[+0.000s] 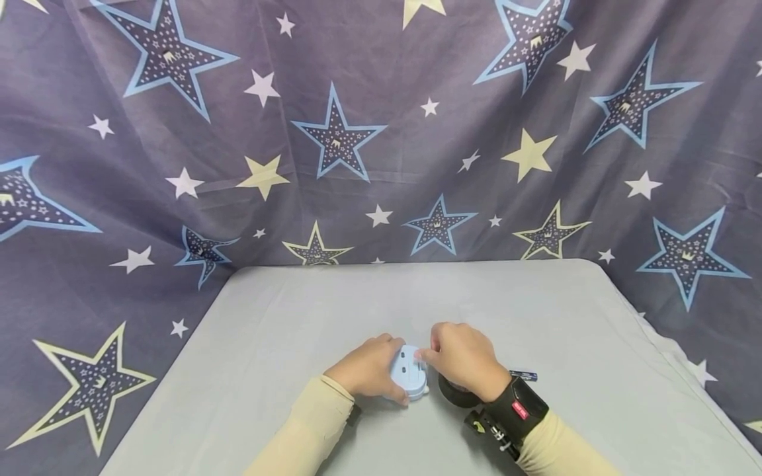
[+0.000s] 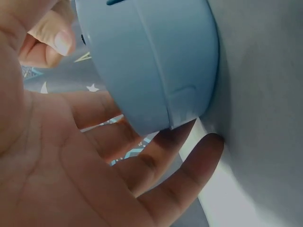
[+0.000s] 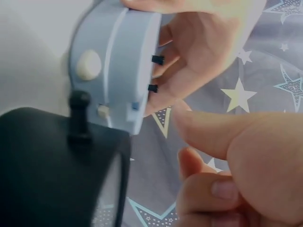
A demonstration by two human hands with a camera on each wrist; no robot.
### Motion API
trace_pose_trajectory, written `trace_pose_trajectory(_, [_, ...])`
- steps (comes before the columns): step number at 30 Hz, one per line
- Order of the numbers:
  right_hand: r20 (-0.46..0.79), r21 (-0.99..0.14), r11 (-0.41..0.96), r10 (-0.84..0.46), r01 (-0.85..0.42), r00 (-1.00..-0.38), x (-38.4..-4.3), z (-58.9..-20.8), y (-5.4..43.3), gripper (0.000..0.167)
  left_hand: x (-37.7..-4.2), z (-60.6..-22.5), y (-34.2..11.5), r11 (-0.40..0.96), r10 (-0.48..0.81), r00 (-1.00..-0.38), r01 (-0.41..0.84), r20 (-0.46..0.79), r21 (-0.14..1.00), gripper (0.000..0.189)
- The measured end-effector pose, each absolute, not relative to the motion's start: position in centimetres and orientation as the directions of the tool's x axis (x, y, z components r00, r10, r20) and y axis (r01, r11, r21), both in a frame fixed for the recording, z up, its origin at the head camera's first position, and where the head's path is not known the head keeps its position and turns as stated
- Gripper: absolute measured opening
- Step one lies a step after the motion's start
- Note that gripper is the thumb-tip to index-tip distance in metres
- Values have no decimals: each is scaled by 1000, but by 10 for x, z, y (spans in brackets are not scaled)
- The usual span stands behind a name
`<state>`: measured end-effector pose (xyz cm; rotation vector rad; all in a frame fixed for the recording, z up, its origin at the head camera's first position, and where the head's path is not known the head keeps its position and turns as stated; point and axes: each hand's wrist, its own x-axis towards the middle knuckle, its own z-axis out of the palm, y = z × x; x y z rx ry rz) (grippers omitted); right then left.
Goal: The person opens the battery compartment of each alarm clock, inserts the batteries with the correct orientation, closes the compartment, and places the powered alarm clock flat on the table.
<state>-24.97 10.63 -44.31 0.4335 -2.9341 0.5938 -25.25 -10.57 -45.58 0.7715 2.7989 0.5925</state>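
On a desk spread with pale cloth, the left hand grips a rounded, smooth, light-blue device, about midway between the left and right edges, well short of the far edge. Beside it, the right hand has its fingers curled in, thumb at the device's face. Beneath that wrist sits a dark, round object, any contents hidden; farther right, a cylindrical battery. The right wrist view clearly shows a round cream knob on the device's side.
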Motion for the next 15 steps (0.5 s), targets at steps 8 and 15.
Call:
trace_pose_trajectory(8, [173, -370, 882, -243, -292, -954, -249, -433, 108, 39, -255, -454, -110, 756, 570, -820, 497, -56, 426, 97])
trace_pose_trajectory(15, [171, -368, 886, -232, -281, -958, -249, -430, 111, 37, -257, -455, -111, 757, 566, -821, 486, -67, 437, 95])
